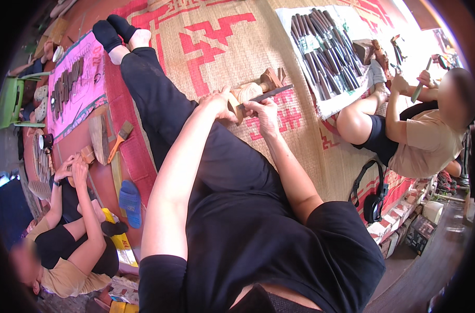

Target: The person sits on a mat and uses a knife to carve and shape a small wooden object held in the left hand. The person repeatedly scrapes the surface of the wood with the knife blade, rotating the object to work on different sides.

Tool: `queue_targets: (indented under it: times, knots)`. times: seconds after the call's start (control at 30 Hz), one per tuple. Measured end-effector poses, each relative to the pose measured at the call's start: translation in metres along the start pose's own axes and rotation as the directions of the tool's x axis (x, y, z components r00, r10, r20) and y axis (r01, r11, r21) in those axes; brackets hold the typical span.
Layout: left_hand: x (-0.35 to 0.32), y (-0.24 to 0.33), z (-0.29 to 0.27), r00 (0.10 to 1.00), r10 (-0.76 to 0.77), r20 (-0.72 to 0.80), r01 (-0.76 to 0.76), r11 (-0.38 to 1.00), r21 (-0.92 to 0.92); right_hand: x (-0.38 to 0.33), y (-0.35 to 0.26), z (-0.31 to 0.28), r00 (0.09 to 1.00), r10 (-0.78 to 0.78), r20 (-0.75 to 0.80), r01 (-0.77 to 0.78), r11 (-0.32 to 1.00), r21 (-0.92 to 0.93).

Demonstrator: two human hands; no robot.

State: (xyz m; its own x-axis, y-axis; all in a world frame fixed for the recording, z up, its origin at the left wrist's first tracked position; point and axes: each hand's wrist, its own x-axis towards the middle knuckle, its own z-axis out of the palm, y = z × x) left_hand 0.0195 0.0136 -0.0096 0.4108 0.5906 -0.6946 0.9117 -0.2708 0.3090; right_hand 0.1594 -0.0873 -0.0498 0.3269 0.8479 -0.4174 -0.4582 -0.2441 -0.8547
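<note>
My left hand [215,104] is closed on a pale carved wooden piece [246,94] above my lap, its fingers wrapped over the near left side. My right hand [263,112] grips a long, dark, flat file [273,93] that lies slantwise across the wood, one end pointing up and to the right. The carving's underside is hidden by my hands. Just beyond it, a darker brown carved wooden piece [270,79] sits on the woven mat [232,47].
Rows of dark-handled carving tools [326,52] lie on a white cloth to the right; more lie on a pink cloth [94,52] at left. A brush [121,138], blue slipper [129,203] and black bag [373,203] lie around me. Co-workers sit either side, handling pieces and tools.
</note>
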Motion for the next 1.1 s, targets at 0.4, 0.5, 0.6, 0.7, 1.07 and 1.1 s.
queue_targets:
  times: [0.4, 0.5, 0.6, 0.7, 1.07, 1.1]
  knots:
    - [0.003, 0.001, 0.005, 1.0, -0.001, -0.013, 0.001, 1.0, 0.019, -0.001, -0.007, 0.005, 0.997, 0.081, -0.007, -0.081, 0.995, -0.066]
    - [0.001, 0.001, 0.005, 1.0, -0.006, -0.019, 0.006, 1.0, 0.029, 0.001, -0.003, 0.001, 0.996, 0.022, -0.087, -0.031, 0.994, -0.109]
    - [0.002, 0.002, 0.006, 0.999, 0.002, -0.044, 0.0, 0.999, 0.043, 0.011, -0.002, -0.01, 0.991, 0.028, -0.131, -0.039, 0.995, -0.088]
    - [-0.001, 0.003, 0.004, 0.999, -0.002, -0.038, 0.004, 0.999, 0.036, 0.001, -0.01, 0.003, 0.996, 0.048, -0.076, -0.056, 0.993, -0.101]
    - [-0.01, 0.004, 0.0, 0.998, 0.035, -0.054, -0.033, 0.999, 0.028, 0.005, -0.012, 0.007, 0.998, 0.029, -0.051, -0.033, 0.995, -0.091]
    - [-0.012, 0.006, -0.002, 0.999, 0.029, -0.046, -0.027, 0.999, 0.028, 0.004, -0.012, 0.009, 0.998, 0.04, -0.055, -0.046, 0.993, -0.112]
